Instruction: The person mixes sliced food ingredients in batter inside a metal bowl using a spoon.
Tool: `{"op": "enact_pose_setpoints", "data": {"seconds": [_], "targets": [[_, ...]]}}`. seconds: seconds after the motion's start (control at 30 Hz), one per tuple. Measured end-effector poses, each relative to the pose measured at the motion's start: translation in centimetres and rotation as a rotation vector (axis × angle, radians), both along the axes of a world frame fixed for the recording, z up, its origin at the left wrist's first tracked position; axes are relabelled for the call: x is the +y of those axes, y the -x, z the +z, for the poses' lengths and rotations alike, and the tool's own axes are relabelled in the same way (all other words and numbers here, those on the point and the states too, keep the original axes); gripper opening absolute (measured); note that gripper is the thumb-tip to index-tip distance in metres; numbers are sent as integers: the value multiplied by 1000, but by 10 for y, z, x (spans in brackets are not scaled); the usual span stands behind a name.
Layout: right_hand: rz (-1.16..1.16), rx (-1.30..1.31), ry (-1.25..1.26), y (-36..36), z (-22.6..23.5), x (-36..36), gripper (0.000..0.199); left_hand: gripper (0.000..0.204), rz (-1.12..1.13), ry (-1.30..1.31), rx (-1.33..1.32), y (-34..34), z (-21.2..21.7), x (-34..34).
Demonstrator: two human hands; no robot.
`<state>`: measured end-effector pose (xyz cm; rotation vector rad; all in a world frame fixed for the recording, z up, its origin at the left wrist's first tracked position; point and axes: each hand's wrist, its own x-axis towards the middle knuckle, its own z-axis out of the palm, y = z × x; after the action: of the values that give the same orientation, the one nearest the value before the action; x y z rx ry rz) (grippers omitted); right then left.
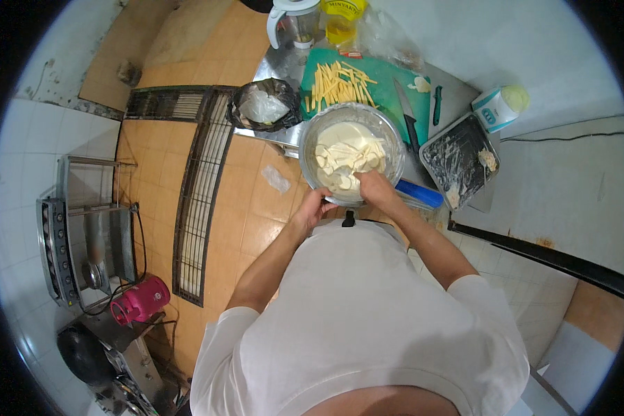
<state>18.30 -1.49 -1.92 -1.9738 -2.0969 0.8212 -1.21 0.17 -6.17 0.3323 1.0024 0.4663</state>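
A round metal bowl [394,142] sits close in front of my body, at the near edge of the counter. Inside it, pale slices [347,156] lie in thick cream-coloured batter [343,130]. My left hand [317,206] grips the bowl's near left rim. Over the near right rim reaches my right hand [374,186], its fingers bunched down at the coated slices. The fingertips are partly hidden, so what they pinch cannot be made out. Just beyond the bowl, cut yellow sticks [341,82] are spread over a green cutting board [388,69].
A black-handled knife [405,114] lies on the board. Right of it are a green-handled knife [437,105], a smeared dark tray [457,156] and a white tub [496,111]. A black plastic bag [289,104] stands left; a blender jug [301,24] and oil pouch [341,28] stand behind.
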Motion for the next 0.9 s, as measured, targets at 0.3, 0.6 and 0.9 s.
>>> {"op": "enact_pose_setpoints", "data": {"seconds": [0.3,0.6,0.9], "targets": [[-172,-258,-243,-23,28,43,22,44,8,-3,-10,4,0,0],[32,-135,-50,-17,11,41,26,43,16,-24,-10,1,12,-4],[30,-17,-59,14,37,13,30,43,54,-33,-65,5,5,-4]]}}
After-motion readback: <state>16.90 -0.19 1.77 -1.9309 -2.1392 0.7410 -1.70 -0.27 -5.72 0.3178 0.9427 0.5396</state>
